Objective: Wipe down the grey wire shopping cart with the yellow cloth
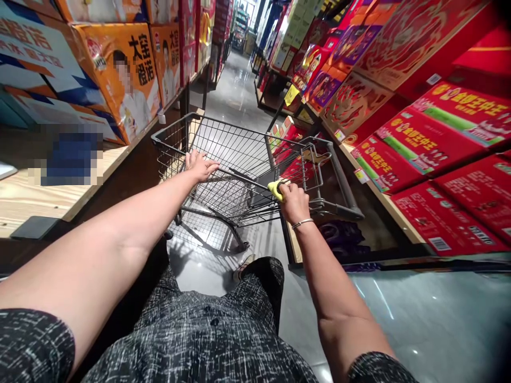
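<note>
Speckled black shirt [207, 335], gray wire cart [243, 177], thick handle [344, 178]

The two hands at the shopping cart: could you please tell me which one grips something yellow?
The right hand, with a bracelet at its wrist, grips the yellow item; the left hand, resting on the cart's rim, has none.
</note>
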{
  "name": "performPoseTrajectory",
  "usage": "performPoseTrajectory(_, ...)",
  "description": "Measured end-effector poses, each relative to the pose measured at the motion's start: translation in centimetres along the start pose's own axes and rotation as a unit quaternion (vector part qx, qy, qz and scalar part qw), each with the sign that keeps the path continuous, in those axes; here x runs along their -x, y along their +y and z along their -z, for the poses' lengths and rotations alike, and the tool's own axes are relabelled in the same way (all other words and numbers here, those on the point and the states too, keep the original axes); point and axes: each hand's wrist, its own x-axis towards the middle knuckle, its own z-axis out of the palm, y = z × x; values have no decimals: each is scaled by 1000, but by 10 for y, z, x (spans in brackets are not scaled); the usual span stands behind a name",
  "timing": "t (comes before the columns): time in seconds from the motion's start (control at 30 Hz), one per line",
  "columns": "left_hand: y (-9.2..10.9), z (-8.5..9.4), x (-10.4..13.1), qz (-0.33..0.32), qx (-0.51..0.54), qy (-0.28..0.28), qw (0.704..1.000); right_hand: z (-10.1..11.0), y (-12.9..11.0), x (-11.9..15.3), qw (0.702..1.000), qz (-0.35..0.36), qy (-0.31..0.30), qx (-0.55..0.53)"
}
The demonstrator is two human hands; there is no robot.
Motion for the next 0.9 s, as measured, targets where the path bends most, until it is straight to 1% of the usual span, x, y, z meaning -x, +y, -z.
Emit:
performPoseTrajectory(0.07, -1, 2, 2, 19, 18, 6, 1000, 11, 4, 10, 1000, 24, 6, 11)
performPoseTrajectory(0.17, 4, 1, 5, 47, 24, 38, 998, 34, 19, 32, 996, 85, 14, -1)
performPoseTrajectory(0.2, 9, -1, 6, 48, 23, 51, 997, 42, 26, 40, 995, 93, 31, -7)
performPoseTrajectory(0.23, 16, -4, 9, 41, 24, 57, 997, 49, 34, 49, 994, 87, 60, -11)
performPoseTrajectory(0.3, 36, -11, 17, -2, 29, 44, 999, 59, 51, 66, 991, 37, 128, -13)
performPoseTrajectory(0.33, 47, -16, 22, -35, 33, 19, 999, 62, 59, 74, 988, 7, 155, -16)
performPoseTrajectory(0.37, 60, -20, 28, -76, 32, -5, 997, 64, 65, 81, 985, -17, 169, -23)
performPoseTrajectory(0.43, 87, -30, 42, -149, 26, -53, 987, 64, 72, 93, 985, -39, 162, -37)
performPoseTrajectory(0.47, 99, -35, 50, -189, 18, -77, 979, 62, 71, 97, 987, -44, 152, -36)
performPoseTrajectory(0.53, 121, -44, 64, -264, 13, -108, 958, 58, 56, 99, 990, -41, 137, -15)
performPoseTrajectory(0.57, 129, -49, 69, -289, 14, -115, 950, 54, 44, 98, 991, -30, 132, -1)
performPoseTrajectory(0.63, 140, -57, 76, -317, 19, -113, 942, 45, 15, 91, 993, 17, 114, 22)
performPoseTrajectory(0.7, 145, -62, 78, -322, 24, -100, 941, 34, -11, 84, 993, 73, 93, 29)
performPoseTrajectory(0.77, 145, -64, 77, -316, 31, -88, 944, 24, -26, 80, 990, 113, 79, 31)
performPoseTrajectory(0.83, 142, -63, 74, -310, 39, -85, 946, 18, -28, 83, 987, 139, 78, 32)
performPoseTrajectory(0.9, 139, -60, 71, -307, 48, -85, 947, 20, -19, 94, 983, 165, 78, 35)
